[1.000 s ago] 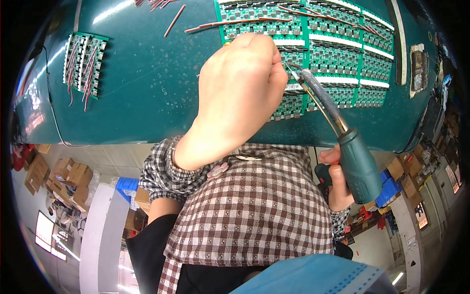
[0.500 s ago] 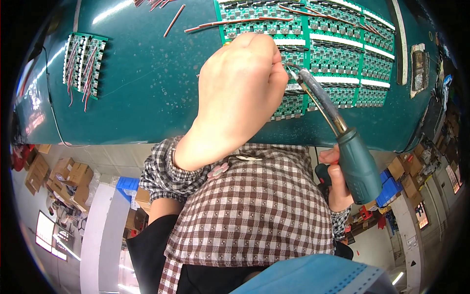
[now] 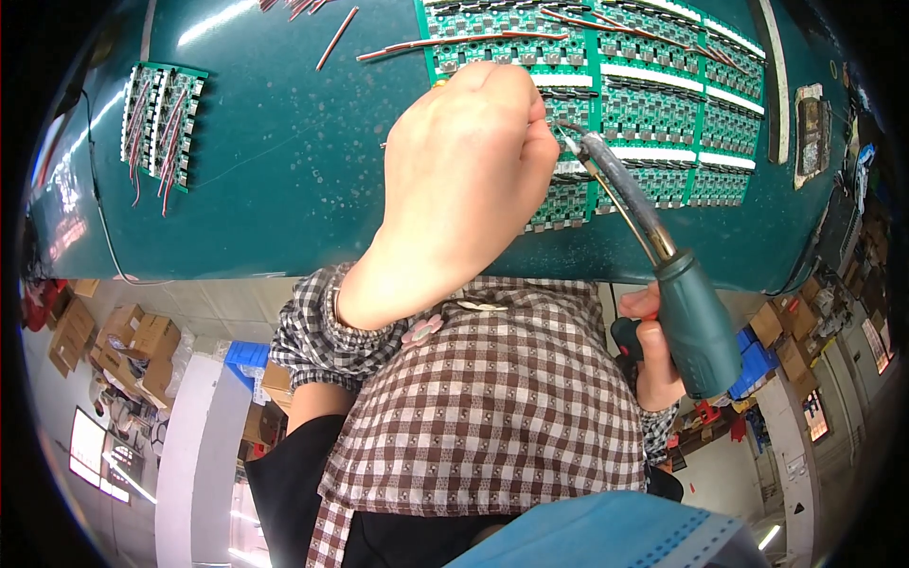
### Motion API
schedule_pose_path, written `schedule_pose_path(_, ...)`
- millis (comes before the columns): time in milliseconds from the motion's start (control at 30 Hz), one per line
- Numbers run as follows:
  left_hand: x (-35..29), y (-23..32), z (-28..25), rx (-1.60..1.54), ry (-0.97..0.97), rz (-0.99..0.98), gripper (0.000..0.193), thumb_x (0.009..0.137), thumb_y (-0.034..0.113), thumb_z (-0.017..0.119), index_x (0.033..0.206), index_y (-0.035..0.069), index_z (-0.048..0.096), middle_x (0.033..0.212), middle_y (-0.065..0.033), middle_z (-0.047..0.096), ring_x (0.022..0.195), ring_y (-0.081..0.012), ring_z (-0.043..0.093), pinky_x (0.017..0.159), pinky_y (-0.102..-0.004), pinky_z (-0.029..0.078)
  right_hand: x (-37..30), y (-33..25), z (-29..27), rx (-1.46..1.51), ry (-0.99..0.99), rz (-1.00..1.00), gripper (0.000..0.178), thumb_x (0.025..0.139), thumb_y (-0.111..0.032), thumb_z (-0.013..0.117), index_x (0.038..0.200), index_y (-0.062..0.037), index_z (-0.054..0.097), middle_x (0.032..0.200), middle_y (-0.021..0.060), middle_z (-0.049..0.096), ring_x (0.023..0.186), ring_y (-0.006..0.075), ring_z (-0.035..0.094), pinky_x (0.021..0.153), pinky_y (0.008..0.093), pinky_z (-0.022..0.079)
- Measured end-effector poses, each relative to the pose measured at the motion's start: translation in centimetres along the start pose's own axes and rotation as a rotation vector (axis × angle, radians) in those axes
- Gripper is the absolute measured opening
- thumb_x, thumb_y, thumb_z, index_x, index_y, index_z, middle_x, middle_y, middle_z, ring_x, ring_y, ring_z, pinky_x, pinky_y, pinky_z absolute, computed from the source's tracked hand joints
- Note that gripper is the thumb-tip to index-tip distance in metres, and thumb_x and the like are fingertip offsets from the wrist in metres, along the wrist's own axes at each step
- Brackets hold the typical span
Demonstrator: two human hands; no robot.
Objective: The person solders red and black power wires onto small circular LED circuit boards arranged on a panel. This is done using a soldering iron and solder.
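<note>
Head view: the green-handled soldering iron [image 3: 699, 327], clasped in the right hand [image 3: 655, 367], points its bent metal shaft over the green circuit boards [image 3: 644, 112]. The left hand [image 3: 464, 156] curls above them, fingertips hidden; whether it pinches anything, I cannot tell. Beyond the glossy table [image 3: 284, 170] stand cardboard boxes [image 3: 151, 339] and a blue bin [image 3: 248, 358], contents unclear.

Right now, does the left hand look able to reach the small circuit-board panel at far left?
Probably yes: flat green tabletop lies between left hand and circuit-board panel; the soldering iron is on the hand's other side.
</note>
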State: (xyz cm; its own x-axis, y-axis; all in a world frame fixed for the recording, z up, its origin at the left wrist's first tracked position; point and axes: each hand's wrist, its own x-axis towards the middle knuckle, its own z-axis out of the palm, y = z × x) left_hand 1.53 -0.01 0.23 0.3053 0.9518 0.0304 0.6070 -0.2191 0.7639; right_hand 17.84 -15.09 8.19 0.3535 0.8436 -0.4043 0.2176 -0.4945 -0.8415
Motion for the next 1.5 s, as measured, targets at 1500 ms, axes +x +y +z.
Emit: schedule_pose_path(1500, -0.29, 0.11, 0.22, 0.001, 0.027, -0.031, 0.011, 0.07, 0.003, 0.067, 0.075, 0.008, 0.058, 0.064, -0.0018, 0.049, 0.055, -0.0173, 0.05, 0.051, -0.0303, 0.041, 0.17, 0.1, 0.08, 0.04, 0.034, -0.074, 0.044, 0.084, -0.02, 0.065, 0.114, 0.0107, 0.054, 0.086, 0.0162, 0.062, 0.078, 0.0253, 0.063, 0.069, 0.0381, 0.055)
